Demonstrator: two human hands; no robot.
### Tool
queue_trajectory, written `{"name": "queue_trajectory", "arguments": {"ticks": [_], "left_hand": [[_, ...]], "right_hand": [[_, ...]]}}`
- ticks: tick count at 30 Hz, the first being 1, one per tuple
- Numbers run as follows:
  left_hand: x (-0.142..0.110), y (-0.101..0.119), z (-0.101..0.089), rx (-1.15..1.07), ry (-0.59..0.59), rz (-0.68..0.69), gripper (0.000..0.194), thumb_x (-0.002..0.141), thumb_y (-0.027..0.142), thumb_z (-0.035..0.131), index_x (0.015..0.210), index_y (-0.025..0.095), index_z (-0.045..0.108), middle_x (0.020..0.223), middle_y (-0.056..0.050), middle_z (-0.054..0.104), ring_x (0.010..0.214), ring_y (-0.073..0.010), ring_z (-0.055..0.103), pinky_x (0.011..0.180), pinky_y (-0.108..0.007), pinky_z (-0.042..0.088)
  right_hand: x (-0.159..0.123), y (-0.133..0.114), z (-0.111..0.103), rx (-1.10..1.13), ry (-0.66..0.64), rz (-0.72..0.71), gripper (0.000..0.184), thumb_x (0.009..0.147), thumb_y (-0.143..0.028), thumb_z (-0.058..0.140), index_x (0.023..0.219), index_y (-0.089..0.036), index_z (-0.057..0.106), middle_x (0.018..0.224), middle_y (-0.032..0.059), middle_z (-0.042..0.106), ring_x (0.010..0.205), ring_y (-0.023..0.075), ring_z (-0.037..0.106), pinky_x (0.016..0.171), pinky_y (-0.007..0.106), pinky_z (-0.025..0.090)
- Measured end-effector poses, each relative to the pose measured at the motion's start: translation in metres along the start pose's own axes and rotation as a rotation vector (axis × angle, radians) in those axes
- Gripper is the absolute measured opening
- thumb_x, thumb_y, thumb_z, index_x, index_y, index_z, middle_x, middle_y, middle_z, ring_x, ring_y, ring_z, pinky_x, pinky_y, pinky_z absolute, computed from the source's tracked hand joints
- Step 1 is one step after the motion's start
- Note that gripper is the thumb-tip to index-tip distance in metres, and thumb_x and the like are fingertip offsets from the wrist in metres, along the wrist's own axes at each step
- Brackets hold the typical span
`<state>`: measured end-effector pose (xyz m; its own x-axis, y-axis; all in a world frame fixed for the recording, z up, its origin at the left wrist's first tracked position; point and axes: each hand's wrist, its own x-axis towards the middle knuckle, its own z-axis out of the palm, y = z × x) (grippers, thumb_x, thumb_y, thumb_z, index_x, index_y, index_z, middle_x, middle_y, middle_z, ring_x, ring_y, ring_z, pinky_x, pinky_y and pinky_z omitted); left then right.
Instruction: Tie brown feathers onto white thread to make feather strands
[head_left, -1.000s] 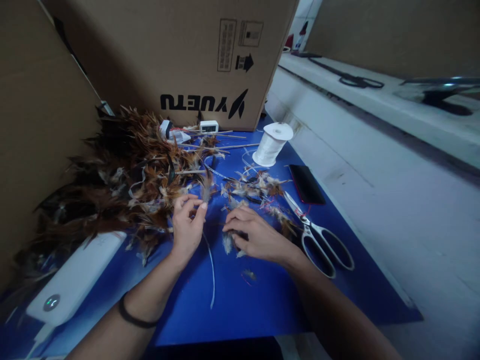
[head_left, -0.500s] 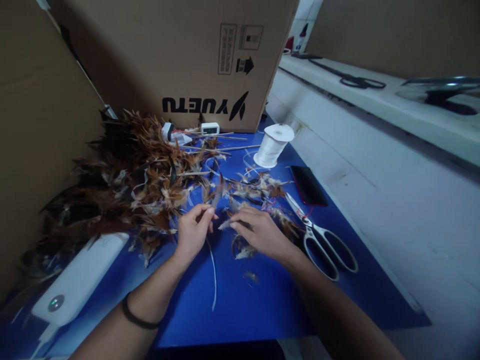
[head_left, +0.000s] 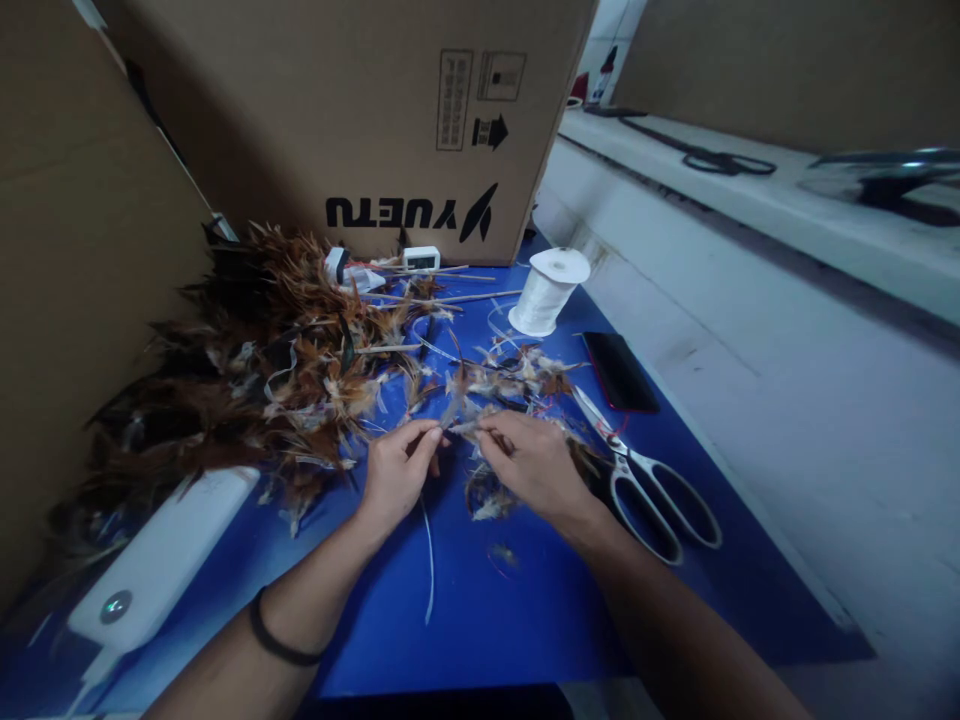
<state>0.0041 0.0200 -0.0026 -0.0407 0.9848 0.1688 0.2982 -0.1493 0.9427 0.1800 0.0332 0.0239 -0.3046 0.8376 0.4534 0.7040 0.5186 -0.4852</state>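
Between finger and thumb, my left hand (head_left: 397, 475) pinches a brownish feather (head_left: 450, 408) that points away from me. My right hand (head_left: 536, 462) is closed too, pinching a small feather with a pale fluffy base (head_left: 466, 428). The fingertips of both hands almost meet, and the two feathers seem to touch or overlap there. A thin white ribbon (head_left: 429, 570) trails on the blue table (head_left: 450, 640) below my left hand; whether it is held is hidden. Loose feathers (head_left: 491, 495) lie under and beside my right hand.
A big heap of brown feathers (head_left: 300, 350) spreads to the left, by a white power bank (head_left: 169, 560). Scissors (head_left: 645, 480), a dark phone (head_left: 621, 370) and a white ribbon spool (head_left: 550, 290) stand or lie at right. A cardboard box (head_left: 300, 110) blocks the back.
My left hand has moved slightly right, bringing its feather to the one in my right hand. The right hand has shifted a little to the right.
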Motion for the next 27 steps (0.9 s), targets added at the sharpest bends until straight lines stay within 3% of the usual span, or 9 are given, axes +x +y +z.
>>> {"name": "queue_trajectory", "arguments": {"ticks": [12,27], "left_hand": [[-0.0036,-0.001,0.0027,0.021,0.019,0.078,0.017,0.082,0.029,0.056,0.088,0.022,0.07,0.063,0.0,0.067,0.043,-0.011,0.053,0.051,-0.023,0.043],[-0.0045,-0.0002,0.0022,0.205,-0.015,0.184,0.019,0.084,0.027,0.053,0.089,0.021,0.07,0.056,0.0,0.064,0.048,-0.0119,0.055,0.056,-0.024,0.044]], "right_hand": [[-0.0021,-0.0039,0.0014,-0.122,-0.064,-0.035,0.015,0.081,-0.015,0.046,0.075,-0.019,0.06,0.069,0.0046,0.063,0.066,0.0174,0.059,0.067,0.03,0.045],[-0.0036,-0.0054,0.0023,-0.136,-0.075,-0.037,0.014,0.081,-0.015,0.048,0.075,-0.018,0.06,0.069,0.0045,0.065,0.066,0.0167,0.06,0.068,0.028,0.045]]}}
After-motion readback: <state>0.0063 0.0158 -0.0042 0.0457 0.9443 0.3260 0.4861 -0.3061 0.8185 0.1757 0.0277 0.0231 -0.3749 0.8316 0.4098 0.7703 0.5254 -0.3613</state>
